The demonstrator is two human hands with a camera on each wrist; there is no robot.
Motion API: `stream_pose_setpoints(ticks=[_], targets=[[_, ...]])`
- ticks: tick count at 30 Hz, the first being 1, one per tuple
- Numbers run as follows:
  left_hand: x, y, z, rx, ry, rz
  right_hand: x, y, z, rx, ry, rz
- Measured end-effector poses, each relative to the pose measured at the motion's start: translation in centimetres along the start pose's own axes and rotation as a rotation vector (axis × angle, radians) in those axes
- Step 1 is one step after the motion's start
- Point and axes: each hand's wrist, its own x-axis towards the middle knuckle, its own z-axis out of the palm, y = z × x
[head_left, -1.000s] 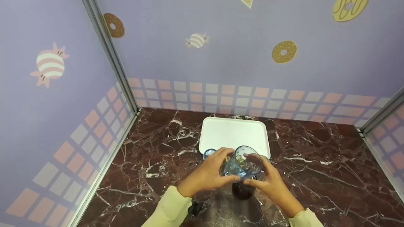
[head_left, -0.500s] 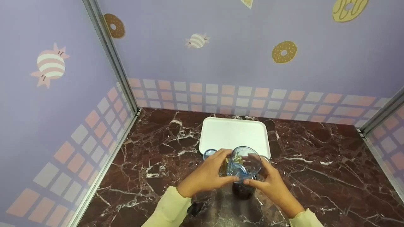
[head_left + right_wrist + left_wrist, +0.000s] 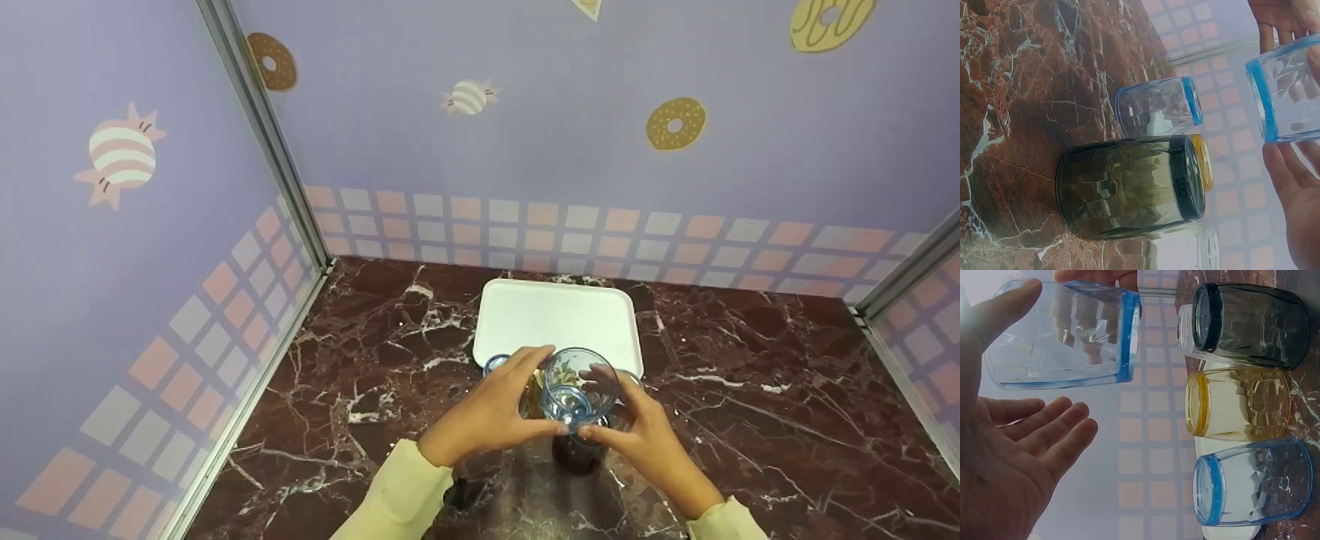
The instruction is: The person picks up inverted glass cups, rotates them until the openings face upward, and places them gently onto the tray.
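Note:
A transparent blue glass [image 3: 579, 379] is held up between both hands, its rim toward the head camera and its thick blue base downward. My left hand [image 3: 484, 412] has its thumb against the near side, with extended fingers [image 3: 1067, 439] around the left side. From the right, my right hand [image 3: 649, 435] grips it with thumb and fingers. Below and nearer the person stands a dark grey glass [image 3: 1123, 188], base up. A yellow glass [image 3: 1247, 405], another blue glass [image 3: 1258, 484] and a clear glass [image 3: 1210, 250] also stand base up, partly hidden by the hands in the head view.
A white tray [image 3: 551, 315] lies behind the glasses on the dark red marbled tabletop [image 3: 390, 330]. Purple printed panels [image 3: 525, 150] enclose the table at the back, left and right.
The held blue glass has turned slightly in the hands, so its base shows more squarely through the rim. My left fingers have shifted a little along it. The other glasses have not moved.

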Motion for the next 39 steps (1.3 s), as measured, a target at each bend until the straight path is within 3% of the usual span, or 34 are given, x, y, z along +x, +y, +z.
stream_pose_setpoints(ticks=[12,21,33,39], targets=[[0.4,0.8,-1.1,0.083,-0.016,0.043,-0.1,0.2,0.0,-0.084,0.011,-0.076],[0.6,1.1,-1.7,0.131,-0.021,0.107,-0.1,0.0,0.0,-0.091,0.015,-0.065],[1.1,1.4,-2.0,0.183,-0.055,0.129,0.2,-1.8,0.5,-0.221,0.051,-0.118],[1.1,1.6,-2.1,0.221,-0.07,0.145,0.3,-0.6,0.2,-0.318,0.042,-0.142]])
